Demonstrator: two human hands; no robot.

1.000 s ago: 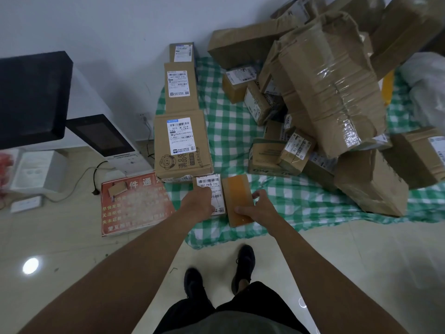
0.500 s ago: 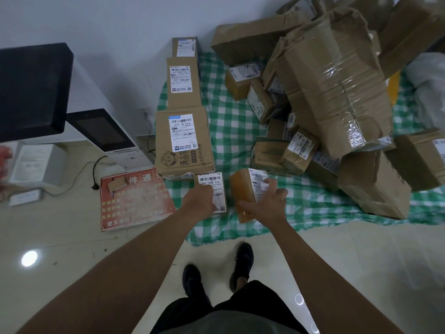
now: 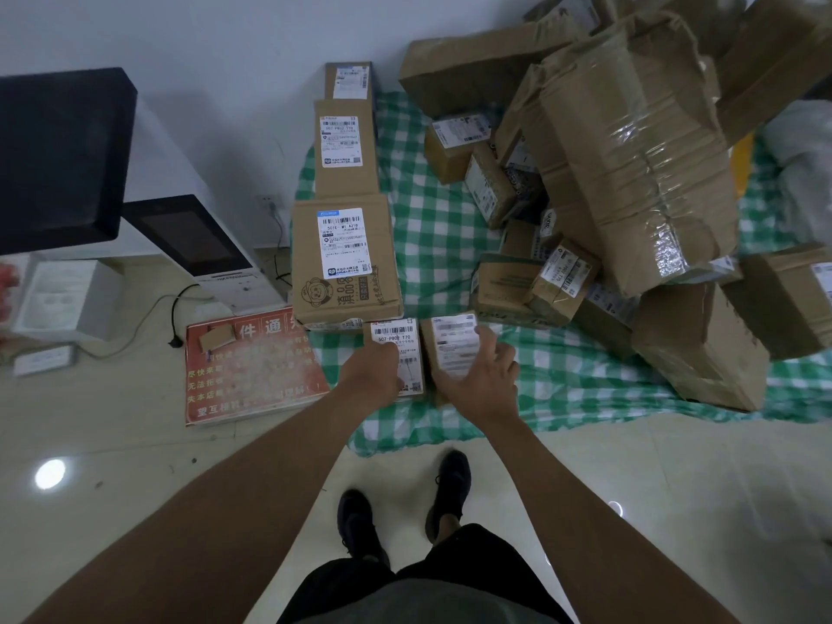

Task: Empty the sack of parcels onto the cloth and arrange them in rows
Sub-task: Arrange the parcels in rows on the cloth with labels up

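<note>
Both hands on two small parcels at the near edge of the checked cloth.

Left hand (image 3: 376,373) rests on a small labelled parcel (image 3: 398,342), fingers curled together over its near half. Right hand (image 3: 484,376) covers a second small parcel (image 3: 450,344) just beside it at 3 o'clock, label up, fingers spread across the label. Both parcels lie on the green-and-white checked cloth (image 3: 562,380). At 12 o'clock from them runs a row of three cartons, the nearest a large printed carton (image 3: 344,261). At 2 o'clock sits an unsorted heap of parcels (image 3: 630,173). A red notice board (image 3: 252,367) lies on the floor at 9 o'clock.
</note>
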